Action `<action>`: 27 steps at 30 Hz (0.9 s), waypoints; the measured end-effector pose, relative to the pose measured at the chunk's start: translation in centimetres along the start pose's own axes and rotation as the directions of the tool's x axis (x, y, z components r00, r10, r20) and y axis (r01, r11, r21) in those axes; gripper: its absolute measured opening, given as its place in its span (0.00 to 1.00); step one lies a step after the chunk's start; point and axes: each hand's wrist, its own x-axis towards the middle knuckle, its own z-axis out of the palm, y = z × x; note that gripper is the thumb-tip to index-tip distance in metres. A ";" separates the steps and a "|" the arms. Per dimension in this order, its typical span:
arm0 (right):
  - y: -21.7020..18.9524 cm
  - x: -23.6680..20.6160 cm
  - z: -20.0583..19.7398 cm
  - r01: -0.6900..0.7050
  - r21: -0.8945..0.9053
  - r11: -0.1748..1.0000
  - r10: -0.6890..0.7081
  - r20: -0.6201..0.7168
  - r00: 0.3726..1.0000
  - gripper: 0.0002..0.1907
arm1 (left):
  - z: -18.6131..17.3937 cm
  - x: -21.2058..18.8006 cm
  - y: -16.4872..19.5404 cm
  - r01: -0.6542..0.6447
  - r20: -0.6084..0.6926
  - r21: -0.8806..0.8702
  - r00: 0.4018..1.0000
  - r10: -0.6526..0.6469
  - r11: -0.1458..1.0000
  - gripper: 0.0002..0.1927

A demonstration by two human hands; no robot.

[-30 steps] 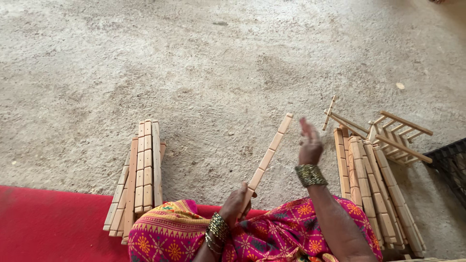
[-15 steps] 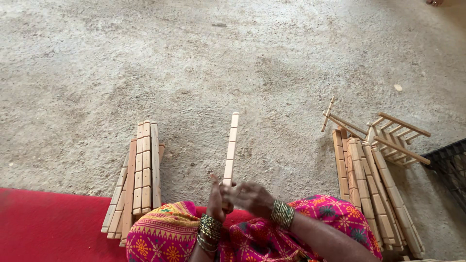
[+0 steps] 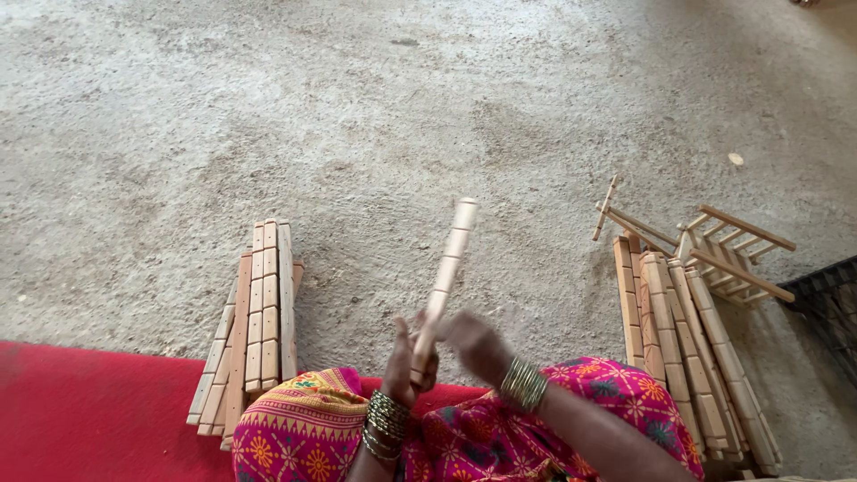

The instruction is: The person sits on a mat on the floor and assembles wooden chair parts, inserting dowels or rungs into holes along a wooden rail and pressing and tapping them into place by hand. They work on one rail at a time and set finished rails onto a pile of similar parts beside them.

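Wooden slat (image 3: 446, 268): lower centre of frame, tilted up and away. Left hand (image 3: 406, 361) fingers clamped on its lower end to steady it; right hand (image 3: 473, 344) blurred beside it, grip indeterminate. Slat stacks: lower left (image 3: 254, 312), lower right (image 3: 687, 348), within reach on floor (image 3: 357, 107).

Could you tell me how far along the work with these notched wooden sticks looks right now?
Already done, it seems: a couple of small ladder-like wooden frames lie assembled on the right. In hand: the left hand grips one pale notched wooden stick upright, with the right hand blurred beside its lower end. Left: a stack of flat notched sticks at the left and a second pile at the right, both loose.
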 end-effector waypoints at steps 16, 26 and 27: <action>10.8 0.2 -7.5 -0.465 -0.664 0.586 0.339 -0.320 0.885 0.05 | 1.6 -2.1 0.7 0.059 0.180 0.357 0.975 -0.130 0.932 0.19; 0.3 -0.8 -0.5 0.008 -0.464 0.886 0.001 0.019 1.000 0.05 | 0.4 -1.3 0.7 0.011 0.023 0.085 1.000 -0.013 0.996 0.30; -1.4 -1.2 0.3 0.159 -0.296 0.942 -0.159 0.024 0.987 0.04 | 0.2 -1.4 0.7 0.004 -0.011 0.043 1.000 -0.004 0.999 0.30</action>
